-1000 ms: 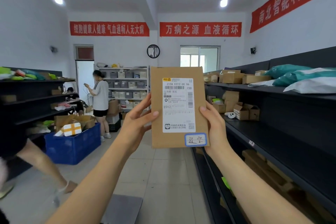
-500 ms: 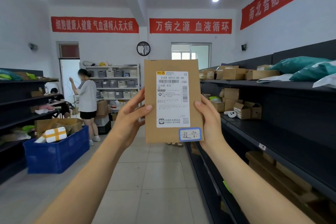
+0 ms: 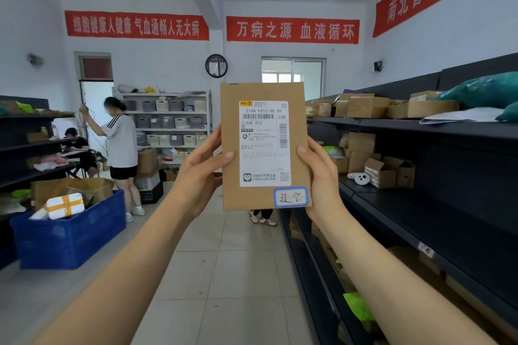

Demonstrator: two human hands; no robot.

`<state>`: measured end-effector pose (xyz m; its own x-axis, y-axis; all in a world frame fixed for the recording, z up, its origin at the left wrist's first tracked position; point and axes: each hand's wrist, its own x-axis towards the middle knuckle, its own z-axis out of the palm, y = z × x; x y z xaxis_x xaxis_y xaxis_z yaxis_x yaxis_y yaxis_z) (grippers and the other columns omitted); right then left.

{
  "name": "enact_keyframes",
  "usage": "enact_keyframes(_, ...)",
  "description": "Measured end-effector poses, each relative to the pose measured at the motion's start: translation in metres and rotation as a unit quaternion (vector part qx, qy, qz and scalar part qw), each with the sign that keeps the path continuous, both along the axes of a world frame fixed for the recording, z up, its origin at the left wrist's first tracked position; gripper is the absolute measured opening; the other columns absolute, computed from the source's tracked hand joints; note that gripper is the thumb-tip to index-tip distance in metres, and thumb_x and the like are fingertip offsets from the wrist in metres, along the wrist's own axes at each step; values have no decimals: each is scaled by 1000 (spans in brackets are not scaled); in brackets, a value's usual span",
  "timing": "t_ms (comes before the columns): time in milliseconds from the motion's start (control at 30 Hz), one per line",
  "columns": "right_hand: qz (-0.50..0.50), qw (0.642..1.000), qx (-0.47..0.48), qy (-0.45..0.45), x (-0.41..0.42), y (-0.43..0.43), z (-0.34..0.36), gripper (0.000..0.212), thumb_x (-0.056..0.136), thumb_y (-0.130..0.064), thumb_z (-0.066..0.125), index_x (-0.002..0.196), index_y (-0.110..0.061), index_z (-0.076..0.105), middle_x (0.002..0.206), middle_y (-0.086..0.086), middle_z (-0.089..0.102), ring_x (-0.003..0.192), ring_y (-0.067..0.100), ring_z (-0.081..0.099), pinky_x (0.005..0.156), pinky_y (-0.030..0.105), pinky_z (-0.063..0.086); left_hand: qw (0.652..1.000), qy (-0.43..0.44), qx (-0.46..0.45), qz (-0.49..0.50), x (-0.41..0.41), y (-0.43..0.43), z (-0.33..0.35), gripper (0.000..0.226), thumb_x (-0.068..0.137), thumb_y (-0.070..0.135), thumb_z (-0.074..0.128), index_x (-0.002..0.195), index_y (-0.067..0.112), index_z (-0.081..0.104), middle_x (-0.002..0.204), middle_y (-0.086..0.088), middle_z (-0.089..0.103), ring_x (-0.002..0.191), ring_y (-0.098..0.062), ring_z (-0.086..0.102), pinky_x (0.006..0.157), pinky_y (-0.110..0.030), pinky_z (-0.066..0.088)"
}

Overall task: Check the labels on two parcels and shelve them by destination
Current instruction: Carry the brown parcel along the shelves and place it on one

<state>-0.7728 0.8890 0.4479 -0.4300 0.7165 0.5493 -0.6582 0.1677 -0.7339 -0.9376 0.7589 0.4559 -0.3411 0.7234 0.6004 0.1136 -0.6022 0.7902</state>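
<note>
One brown parcel (image 3: pixel 263 145) is held upright in the air, in the middle of the view, above the tiled floor (image 3: pixel 241 274) of the aisle. Its front carries a white shipping label (image 3: pixel 265 143) with a barcode and the code E012, and below it, at the lower right corner, a small sticker with a blue frame (image 3: pixel 290 197) and two handwritten characters. The left hand (image 3: pixel 200 176) grips the left edge of the parcel, the thumb lies on the front and the other fingers are behind it. The right hand (image 3: pixel 322 176) grips the right edge in the same way, thumb in front, fingers closed around the back. Both arms are stretched forward.

To the right, near the parcel, stands a dark shelf unit (image 3: pixel 420 204). Its upper board holds several cardboard boxes (image 3: pixel 364 106) and teal bags (image 3: pixel 482 89); the middle board holds more small boxes (image 3: pixel 381 173). To the left, on the floor, is a blue crate (image 3: pixel 70 238) with a white packet taped in yellow (image 3: pixel 65 205) and brown packages inside. Behind it a person in a white shirt (image 3: pixel 120 145) stands, turned away. On the far wall hang red banners (image 3: pixel 293 30) and a round clock (image 3: pixel 216 65).
</note>
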Motion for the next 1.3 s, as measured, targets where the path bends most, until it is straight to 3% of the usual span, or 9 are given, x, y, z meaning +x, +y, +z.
enact_keyframes(167, 8, 1000, 12, -2, -22, 67, 6, 58, 77, -26, 66, 133, -12, 57, 109, 4, 74, 88, 14, 74, 67, 24, 58, 1000, -4, 3, 16, -19, 64, 8, 78, 67, 24, 77, 140, 28, 50, 145, -3, 52, 132, -32, 49, 95, -48, 46)
enact_keyframes(300, 25, 1000, 5, -5, -40, 111, 3, 59, 77, -27, 66, 133, -13, 57, 112, 5, 74, 91, 16, 74, 69, 26, 59, 1000, 0, -4, 23, -34, 104, 8, 80, 66, 25, 80, 140, 27, 50, 145, -4, 52, 132, -33, 49, 103, -57, 40)
enact_keyframes(533, 42, 999, -2, 2, -79, 167, -5, 39, 76, -24, 66, 116, -25, 65, 100, -4, 78, 89, 15, 75, 66, 24, 58, 999, -16, -7, 47, -71, 155, -1, 76, 66, 22, 74, 139, 27, 52, 137, -6, 59, 125, -30, 55, 99, -53, 43)
enact_keyframes(700, 46, 999, -9, 6, -127, 197, -9, 42, 76, -24, 66, 117, -22, 64, 99, -3, 78, 86, 15, 75, 66, 25, 58, 999, -9, -10, 53, -118, 186, -3, 77, 65, 22, 75, 138, 27, 53, 125, 1, 66, 116, -21, 61, 93, -46, 49)
enact_keyframes(833, 41, 999, -5, 7, -174, 217, -11, 52, 76, -24, 66, 127, -14, 61, 99, -2, 78, 86, 16, 75, 66, 25, 58, 999, 0, -14, 39, -167, 206, -5, 78, 65, 25, 77, 139, 28, 51, 135, -6, 60, 123, -28, 56, 91, -46, 48)
enact_keyframes(933, 38, 999, -8, 3, -211, 231, -12, 52, 76, -24, 67, 127, -15, 61, 101, -1, 77, 88, 17, 74, 68, 27, 58, 999, 6, -17, 35, -206, 220, -5, 89, 56, 38, 88, 138, 29, 52, 140, -12, 54, 122, -30, 56, 91, -47, 48)
enact_keyframes(1133, 28, 999, -25, 1, -270, 267, -15, 55, 75, -24, 67, 129, -15, 60, 106, 2, 76, 90, 19, 74, 70, 28, 59, 999, 10, -27, 15, -267, 260, -7, 91, 54, 41, 88, 137, 30, 53, 138, -7, 58, 124, -29, 56, 91, -45, 47)
enact_keyframes(1300, 29, 999, -23, -5, -304, 310, -13, 47, 76, -24, 67, 122, -19, 63, 101, 0, 77, 88, 17, 75, 67, 26, 59, 999, -23, -26, 23, -300, 303, -6, 100, 45, 43, 92, 137, 29, 54, 136, -4, 61, 115, -23, 59, 81, -37, 51)
